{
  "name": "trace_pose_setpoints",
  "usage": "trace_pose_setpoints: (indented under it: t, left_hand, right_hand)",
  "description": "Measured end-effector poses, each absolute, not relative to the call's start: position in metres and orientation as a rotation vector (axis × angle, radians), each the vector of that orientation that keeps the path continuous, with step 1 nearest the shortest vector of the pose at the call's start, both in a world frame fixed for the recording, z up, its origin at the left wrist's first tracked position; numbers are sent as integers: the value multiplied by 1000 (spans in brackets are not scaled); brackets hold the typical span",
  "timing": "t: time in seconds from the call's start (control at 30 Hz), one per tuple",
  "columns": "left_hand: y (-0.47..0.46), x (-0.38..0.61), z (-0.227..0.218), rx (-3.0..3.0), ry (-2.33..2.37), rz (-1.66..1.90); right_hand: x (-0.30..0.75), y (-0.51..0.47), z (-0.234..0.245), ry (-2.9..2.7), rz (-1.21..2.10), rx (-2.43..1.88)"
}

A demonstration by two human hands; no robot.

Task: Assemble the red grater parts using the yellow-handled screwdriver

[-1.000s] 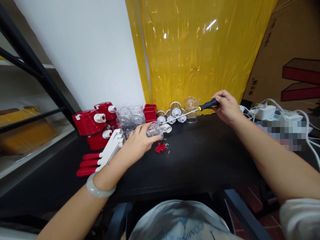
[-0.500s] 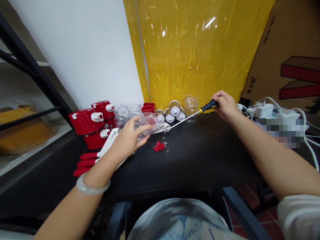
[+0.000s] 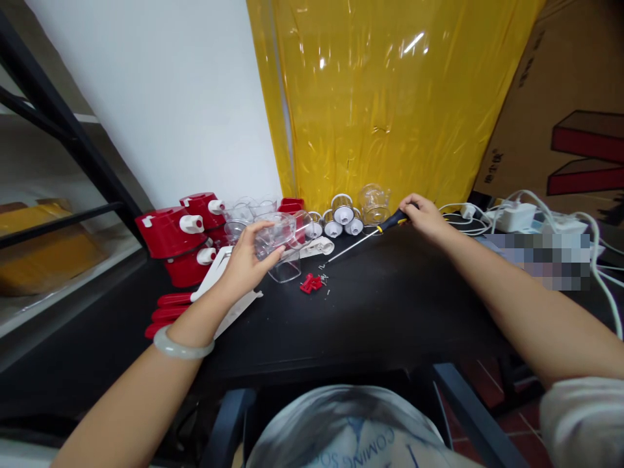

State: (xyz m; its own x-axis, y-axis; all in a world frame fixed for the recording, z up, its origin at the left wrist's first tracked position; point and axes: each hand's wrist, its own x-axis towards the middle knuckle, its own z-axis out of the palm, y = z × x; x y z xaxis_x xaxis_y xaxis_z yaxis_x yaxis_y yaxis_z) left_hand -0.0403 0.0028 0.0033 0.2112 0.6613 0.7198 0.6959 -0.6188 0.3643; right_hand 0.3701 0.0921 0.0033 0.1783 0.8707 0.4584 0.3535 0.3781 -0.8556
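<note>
My left hand (image 3: 246, 260) is closed around a clear plastic cup part (image 3: 277, 235) and holds it lifted just above the black table (image 3: 390, 305). Beneath it lies a white plastic piece (image 3: 319, 246). My right hand (image 3: 423, 216) grips the black and yellow handle of a screwdriver (image 3: 377, 232). The screwdriver's shaft lies low, pointing left toward a small red part (image 3: 311, 283) and some tiny screws (image 3: 323, 279).
Red housings (image 3: 170, 232) and red-and-white handles (image 3: 168, 314) crowd the table's left. Clear cups (image 3: 373, 201) and round white-and-metal parts (image 3: 342, 209) line the yellow plastic sheet (image 3: 380, 97). White cables and adapters (image 3: 517, 218) lie at the right, before a cardboard box (image 3: 560, 117).
My left hand has raised the clear cup part off the table and tilted it. My right hand has lowered the screwdriver until it rests near the tabletop.
</note>
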Motion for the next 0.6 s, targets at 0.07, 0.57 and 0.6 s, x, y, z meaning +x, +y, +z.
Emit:
trace_pose_setpoints:
  t: [0.07,0.57,0.6]
  left_hand:
    - [3,-40,3,-2416,-1353,-1411]
    - [6,-42,2,-2417,-1356,-1349]
    - [6,-43,2,-2419,-1356,-1344]
  right_hand:
    - [370,93,2,-1409,531,-1200]
    - [367,94,-2,-1463,565,-1253]
    - [368,94,-2,-1468,561,-1252]
